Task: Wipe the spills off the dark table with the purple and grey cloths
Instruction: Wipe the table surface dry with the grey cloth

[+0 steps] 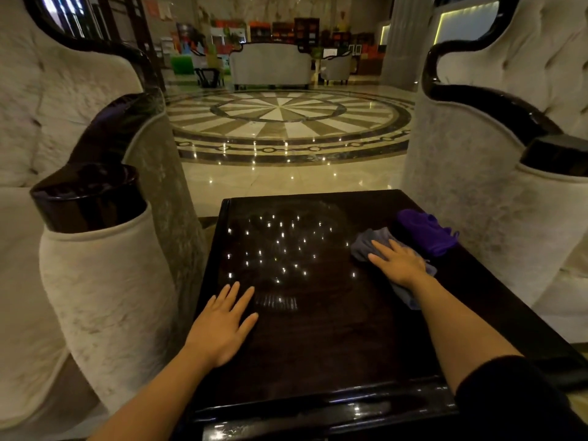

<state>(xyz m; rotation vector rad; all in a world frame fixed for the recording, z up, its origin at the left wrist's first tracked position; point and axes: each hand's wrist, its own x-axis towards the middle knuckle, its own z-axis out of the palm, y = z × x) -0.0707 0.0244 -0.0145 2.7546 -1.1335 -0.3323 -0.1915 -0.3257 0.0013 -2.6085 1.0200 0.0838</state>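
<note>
The dark glossy table (318, 345) fills the lower middle of the head view, with ceiling lights mirrored in its top. A faint smeared patch shows near its far middle. My right hand (397, 262) lies flat, fingers together, pressing on the grey cloth (366, 243) at the table's right side. The purple cloth (426, 230) lies bunched just beyond it, near the right edge, untouched. My left hand (222, 326) rests palm down on the bare tabletop near the left edge, fingers spread, holding nothing.
A pale upholstered armchair with a dark armrest cap (86, 198) stands close on the left. A matching armchair (496, 192) flanks the right. Beyond the table lies polished patterned floor (286, 122), with a sofa (270, 65) far back.
</note>
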